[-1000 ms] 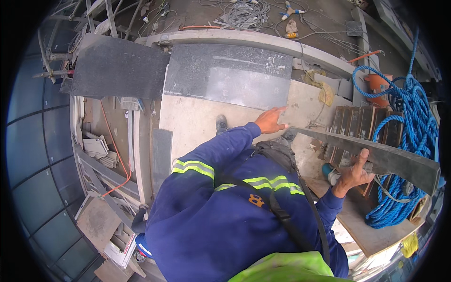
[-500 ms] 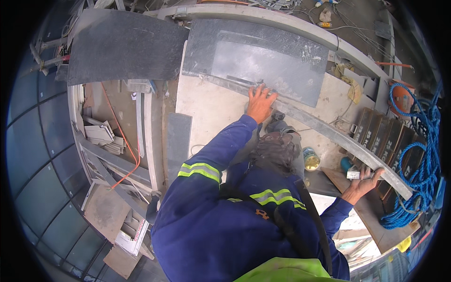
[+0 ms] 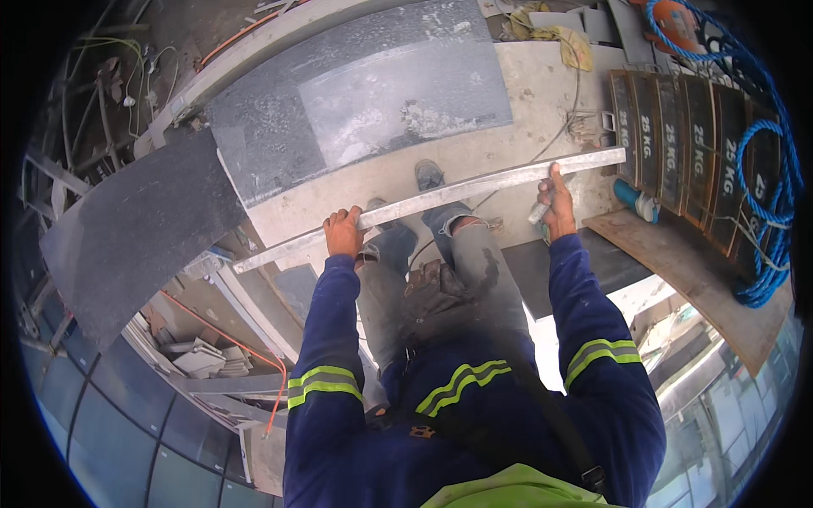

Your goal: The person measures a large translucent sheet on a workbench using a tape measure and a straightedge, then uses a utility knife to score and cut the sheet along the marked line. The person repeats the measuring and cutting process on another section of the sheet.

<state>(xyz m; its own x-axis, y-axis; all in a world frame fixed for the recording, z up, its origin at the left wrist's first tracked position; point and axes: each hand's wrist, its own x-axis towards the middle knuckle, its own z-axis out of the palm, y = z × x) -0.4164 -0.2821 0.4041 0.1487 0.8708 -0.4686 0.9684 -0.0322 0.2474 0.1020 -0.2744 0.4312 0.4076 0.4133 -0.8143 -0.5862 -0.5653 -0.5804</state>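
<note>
A long, straight grey metal bar (image 3: 457, 193) lies across in front of my body, its right end farther away than its left. My left hand (image 3: 343, 233) is closed over the bar left of the middle, fingers on its top. Toward the right end, my right hand (image 3: 556, 207) has its fingers up against the bar's near edge. A small whitish block-like piece (image 3: 539, 212) is also in that hand; its kind is unclear. Beyond the bar, a dark grey slab (image 3: 262, 140) with a lighter, dusty patch lies on the pale surface.
Another dark slab (image 3: 144, 233) juts out at left. Several dark weight blocks (image 3: 669, 140) stand in a row at right, beside a coiled blue rope (image 3: 766, 229). A wooden board (image 3: 686, 271) lies nearer. An orange cable (image 3: 229, 334) and tile offcuts (image 3: 203, 357) lie lower left.
My body and view have turned to the right. The bar has come away from the slab's near edge toward me, still in both hands. The bar's tilt has reversed in view.
</note>
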